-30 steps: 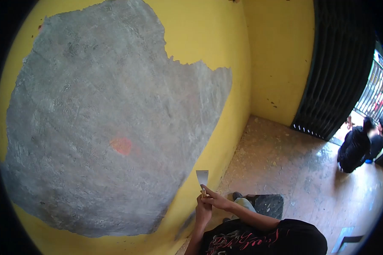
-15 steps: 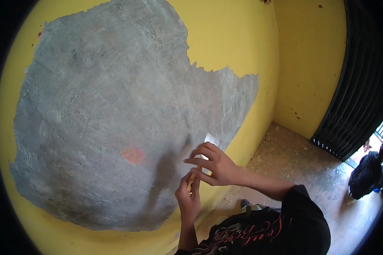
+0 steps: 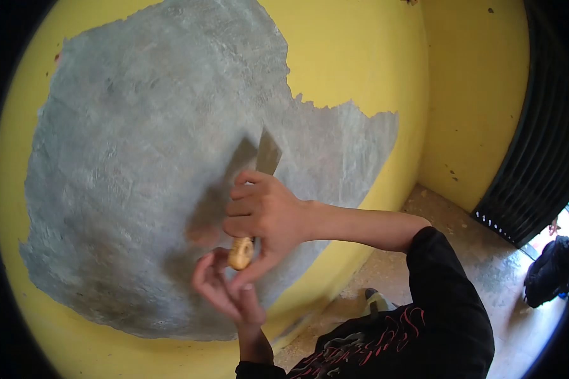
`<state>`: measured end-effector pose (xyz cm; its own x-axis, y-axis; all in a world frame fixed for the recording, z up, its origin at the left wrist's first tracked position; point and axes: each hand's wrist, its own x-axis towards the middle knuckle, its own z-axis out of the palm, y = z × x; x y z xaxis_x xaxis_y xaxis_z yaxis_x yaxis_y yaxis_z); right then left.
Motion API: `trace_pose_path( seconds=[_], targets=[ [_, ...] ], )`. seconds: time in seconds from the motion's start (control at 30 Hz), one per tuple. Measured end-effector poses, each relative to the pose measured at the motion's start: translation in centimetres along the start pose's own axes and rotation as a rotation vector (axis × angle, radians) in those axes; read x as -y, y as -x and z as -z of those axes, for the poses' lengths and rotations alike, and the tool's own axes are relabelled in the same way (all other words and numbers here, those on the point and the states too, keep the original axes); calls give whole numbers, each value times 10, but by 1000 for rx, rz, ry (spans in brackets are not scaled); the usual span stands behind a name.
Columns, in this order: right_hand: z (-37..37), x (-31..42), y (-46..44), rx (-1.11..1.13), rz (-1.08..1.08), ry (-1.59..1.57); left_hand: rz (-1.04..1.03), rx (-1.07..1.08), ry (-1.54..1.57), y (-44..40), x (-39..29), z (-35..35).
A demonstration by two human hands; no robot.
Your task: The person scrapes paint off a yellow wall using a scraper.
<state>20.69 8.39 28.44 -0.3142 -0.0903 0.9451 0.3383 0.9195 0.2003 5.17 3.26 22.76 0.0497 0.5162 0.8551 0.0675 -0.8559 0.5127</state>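
In front of the wall, my right hand (image 3: 267, 211) is wrapped round the wooden handle of a putty knife (image 3: 241, 254). Its flat metal blade points up and away, close to the grey patch (image 3: 139, 126) of bare plaster on the wall. Just below the handle's butt is my left hand (image 3: 226, 292), fingers loosely bent and apart, with nothing seen in it. Whether those fingertips touch the handle or the right thumb, I cannot tell. Most of the handle is hidden by my right fingers.
Yellow paint (image 3: 348, 57) surrounds the ragged-edged patch, which has a faint pinkish spot (image 3: 205, 235). A dark slatted gate (image 3: 537, 139) stands at the right. Crumbs lie on the tiled floor (image 3: 436, 218), and a black bag-like bundle (image 3: 547, 271) sits by the doorway.
Both hands have moved left, the right one now gripping the handle. My left hand has let go of the handle and opened. The blade now shows clearly against the grey patch.
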Motion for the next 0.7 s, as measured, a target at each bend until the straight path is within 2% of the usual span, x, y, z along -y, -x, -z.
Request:
trace_pose_path(
  seconds=[0.07, 0.23, 0.27, 0.5, 0.6, 0.67, 0.7],
  targets=[
    [3, -13, -14, -140, 15, 122, -90, -73, -35, -21, 2, -8],
    [1, -33, -33, -292, 166, 20, -418, -271, -233, -57, 0, -33],
    [0, -33, -35, -352, 203, -13, -513, -227, -118, -66, 5, -34],
    [7, -44, -36, -184, 225, -186, -755, -291, -164, -116, -14, -78],
    [13, -56, -31, -211, 190, -173, -708, -169, -146, -124, -2, -84],
    [16, -75, -25, -104, 134, -202, -692, 279, -112, -133, 2, -86],
    [17, -79, -22, -106, 133, -208, -688, 279, -118, -133, 5, -90]
  ],
)
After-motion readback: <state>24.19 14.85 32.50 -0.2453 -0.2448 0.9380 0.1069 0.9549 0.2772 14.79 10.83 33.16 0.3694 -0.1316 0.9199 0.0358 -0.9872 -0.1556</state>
